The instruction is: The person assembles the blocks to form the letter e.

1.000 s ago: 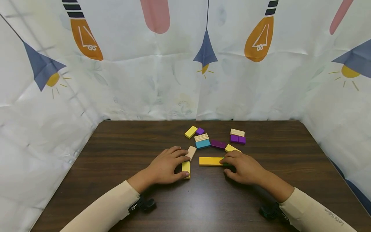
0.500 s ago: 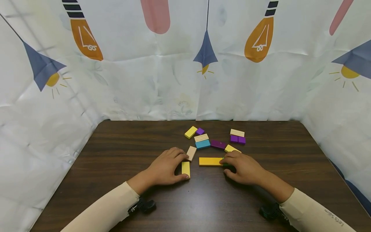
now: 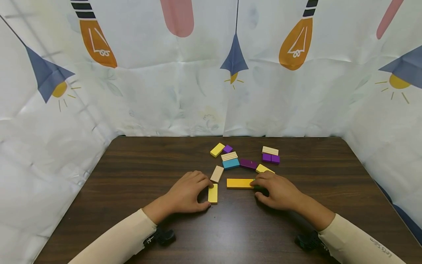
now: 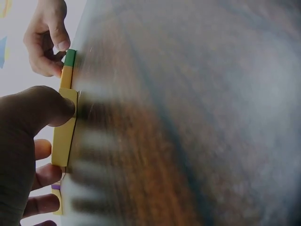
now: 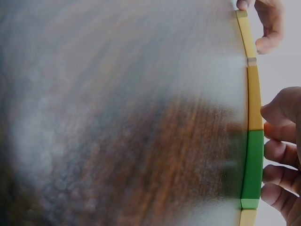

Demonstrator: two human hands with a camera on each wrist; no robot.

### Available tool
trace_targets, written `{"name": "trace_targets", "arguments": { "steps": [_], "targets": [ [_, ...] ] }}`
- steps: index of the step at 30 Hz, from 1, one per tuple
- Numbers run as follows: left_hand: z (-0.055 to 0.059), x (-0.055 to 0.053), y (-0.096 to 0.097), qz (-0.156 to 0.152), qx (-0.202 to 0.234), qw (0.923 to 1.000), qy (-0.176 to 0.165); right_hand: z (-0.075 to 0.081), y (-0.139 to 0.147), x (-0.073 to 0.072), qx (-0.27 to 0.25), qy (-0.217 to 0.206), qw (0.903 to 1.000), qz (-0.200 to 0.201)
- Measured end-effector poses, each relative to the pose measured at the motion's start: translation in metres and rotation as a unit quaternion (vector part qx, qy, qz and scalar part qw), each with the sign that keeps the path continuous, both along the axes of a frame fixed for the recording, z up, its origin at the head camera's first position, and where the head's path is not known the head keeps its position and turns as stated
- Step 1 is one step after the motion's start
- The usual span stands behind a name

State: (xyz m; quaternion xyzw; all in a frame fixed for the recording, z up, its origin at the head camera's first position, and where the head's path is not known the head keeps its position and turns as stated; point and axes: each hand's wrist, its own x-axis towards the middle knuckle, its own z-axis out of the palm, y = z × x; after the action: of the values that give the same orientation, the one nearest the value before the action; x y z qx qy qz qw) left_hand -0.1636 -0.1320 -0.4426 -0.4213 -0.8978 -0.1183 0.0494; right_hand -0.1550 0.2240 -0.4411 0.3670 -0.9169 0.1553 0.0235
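Observation:
My left hand point(image 3: 187, 192) spans a yellow block point(image 3: 213, 194) lying flat, index fingertip at its far end and thumb at its near end. In the left wrist view the thumb overlaps that yellow block point(image 4: 64, 136). Just beyond it lies a beige block point(image 3: 217, 174). My right hand point(image 3: 279, 190) rests over a green block point(image 5: 254, 162), which it mostly hides in the head view. Its fingertips are along the green block's top edge. The index fingertip is at the end of a long orange-yellow block point(image 3: 239, 183) that meets the green one.
Behind the hands lie a blue block point(image 3: 230, 164), a striped wood block point(image 3: 229, 156), a dark purple block point(image 3: 248, 164) and yellow blocks point(image 3: 217, 150). Small purple blocks point(image 3: 270, 158) sit farther right. The brown table point(image 3: 141, 157) ends at a patterned white cloth point(image 3: 165, 102).
My left index finger has left the beige block for the yellow block's far end, and the thumb has slid to its near end. The yellow block has shifted slightly right. My right hand stays put.

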Motion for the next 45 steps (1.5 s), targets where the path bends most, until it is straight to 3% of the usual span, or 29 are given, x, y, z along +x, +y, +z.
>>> {"name": "trace_targets", "arguments": {
  "steps": [23, 29, 35, 45],
  "targets": [
    [-0.002, -0.002, 0.004, 0.004, 0.004, 1.0, 0.005, 0.0, 0.002, 0.001, 0.0, 0.002, 1.0, -0.002],
    [0.002, -0.005, 0.003, 0.007, 0.008, 0.9999, 0.011, 0.0, 0.002, 0.001, 0.0, 0.002, 1.0, -0.002],
    [0.016, -0.02, 0.003, 0.015, 0.022, 0.9995, 0.015, 0.001, 0.002, 0.0, -0.001, 0.002, 1.0, -0.001],
    [0.033, -0.064, 0.011, 0.036, 0.025, 0.999, 0.007, 0.001, 0.001, 0.0, -0.001, 0.003, 1.0, 0.003]
  ]
}}
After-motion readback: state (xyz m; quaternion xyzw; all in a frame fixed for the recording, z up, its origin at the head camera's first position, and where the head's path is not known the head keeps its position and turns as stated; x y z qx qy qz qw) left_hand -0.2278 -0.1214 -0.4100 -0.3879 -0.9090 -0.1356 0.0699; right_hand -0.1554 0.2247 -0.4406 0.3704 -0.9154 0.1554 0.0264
